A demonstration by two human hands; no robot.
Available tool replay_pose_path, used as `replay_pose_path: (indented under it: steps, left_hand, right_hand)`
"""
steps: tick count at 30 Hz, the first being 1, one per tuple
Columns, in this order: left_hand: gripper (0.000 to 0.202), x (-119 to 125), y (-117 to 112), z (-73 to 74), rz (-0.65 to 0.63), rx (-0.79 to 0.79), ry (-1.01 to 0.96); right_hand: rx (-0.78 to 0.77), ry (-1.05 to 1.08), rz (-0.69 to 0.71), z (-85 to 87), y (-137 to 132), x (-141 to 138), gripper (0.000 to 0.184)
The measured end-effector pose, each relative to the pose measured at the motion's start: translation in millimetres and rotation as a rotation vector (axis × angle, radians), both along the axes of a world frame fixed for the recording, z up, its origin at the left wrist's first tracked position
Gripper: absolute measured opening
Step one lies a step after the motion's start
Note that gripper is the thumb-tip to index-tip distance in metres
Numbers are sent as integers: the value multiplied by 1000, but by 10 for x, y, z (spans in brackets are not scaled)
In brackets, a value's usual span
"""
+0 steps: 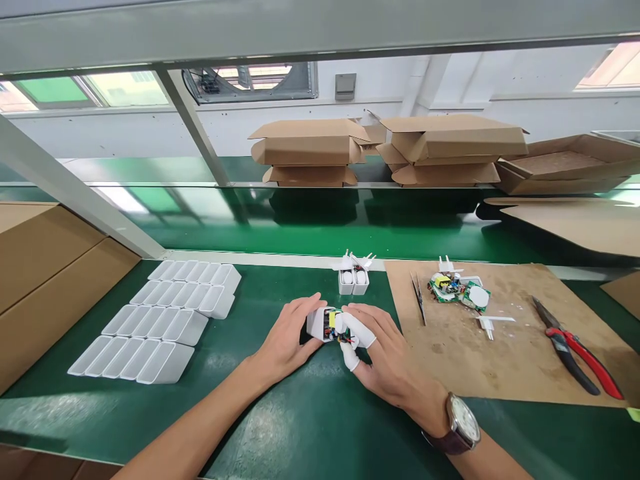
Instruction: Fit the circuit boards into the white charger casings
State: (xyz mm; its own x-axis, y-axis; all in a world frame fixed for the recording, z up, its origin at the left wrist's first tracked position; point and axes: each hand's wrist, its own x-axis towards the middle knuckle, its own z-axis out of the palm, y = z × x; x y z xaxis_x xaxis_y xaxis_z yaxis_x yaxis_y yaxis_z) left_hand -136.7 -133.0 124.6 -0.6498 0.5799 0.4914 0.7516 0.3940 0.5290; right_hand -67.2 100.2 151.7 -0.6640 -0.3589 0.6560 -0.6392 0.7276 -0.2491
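Spanning the lower view, a green bench (pixel 285 433) carries a brown sheet (pixel 450 360) on the right and rows of open white cases (pixel 173 327) on the left. Between these, the left hand (pixel 287 337) holds a single casing (pixel 315 323), fingers and thumb parted only by its width. The right hand (pixel 387 353), thumb and forefinger in white covers (pixel 360 330), pinches a circuit assembly (pixel 332 320) at the casing's open end, seemingly partly inside. Thin wires (pixel 346 339) show near the right thumb; pushing the assembly at a tilt could trap or tear them.
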Motion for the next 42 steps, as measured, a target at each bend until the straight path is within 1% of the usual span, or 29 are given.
replay_pose_path:
  steps: [4, 10, 15, 21, 28, 33, 42]
  left_hand:
    - [80, 2, -11, -9, 14, -5, 3]
    - [77, 3, -10, 0, 25, -3, 13]
    - [78, 8, -6, 14, 17, 5, 27]
    - [78, 8, -11, -5, 24, -10, 29]
    - [79, 14, -3, -22, -2, -11, 21]
    - [80, 14, 2, -8, -18, 19, 22]
    - [77, 50, 28, -5, -22, 25, 14]
  right_hand:
    - [0, 23, -1, 18, -16, 6, 67]
    - [-13, 3, -1, 33, -17, 11, 70]
    - [-16, 28, 8, 44, -23, 7, 68]
    - [-33, 18, 20, 68, -20, 5, 67]
    - [-40, 10, 45, 34, -7, -4, 66]
    - [-46, -10, 30, 25, -7, -8, 64]
    - [-8, -12, 34, 30, -19, -3, 64]
